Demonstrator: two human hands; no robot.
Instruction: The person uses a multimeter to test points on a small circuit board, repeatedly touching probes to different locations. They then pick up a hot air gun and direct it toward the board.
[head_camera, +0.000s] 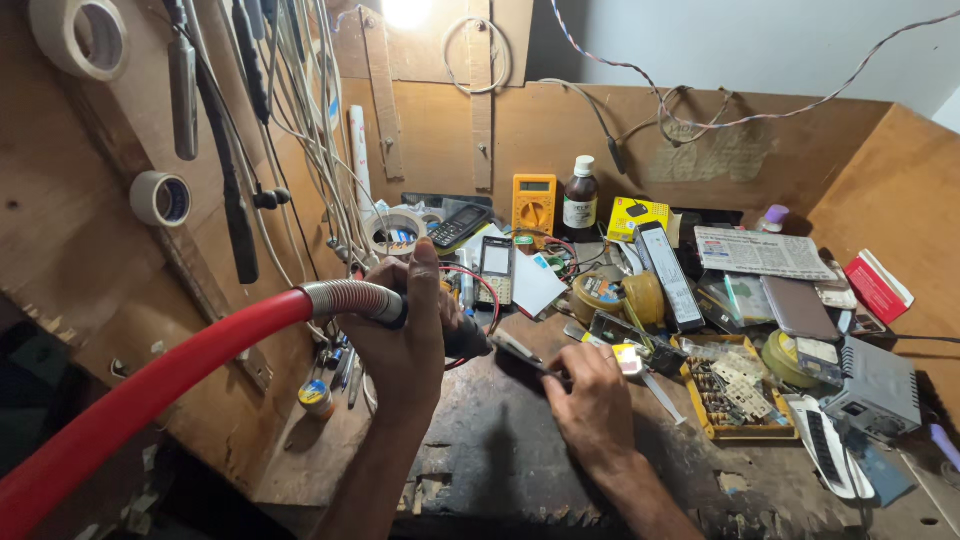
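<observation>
Nearest the camera, a thick red hose (140, 395) runs up from the lower left into a ribbed metal collar, ending in a dark handpiece (455, 338) that the left hand (405, 335) grips with fingers wrapped tight around it. Its nozzle points right at a small flat part (525, 352) lying on the worn desk (500, 450), which the right hand (592, 395) pins down with closed fingertips. Just beyond sit a yellow tray of small parts (738, 395) and rolls of tape. Farther back, against the wooden wall, stand a yellow multimeter (534, 201) and a brown bottle (580, 203).
</observation>
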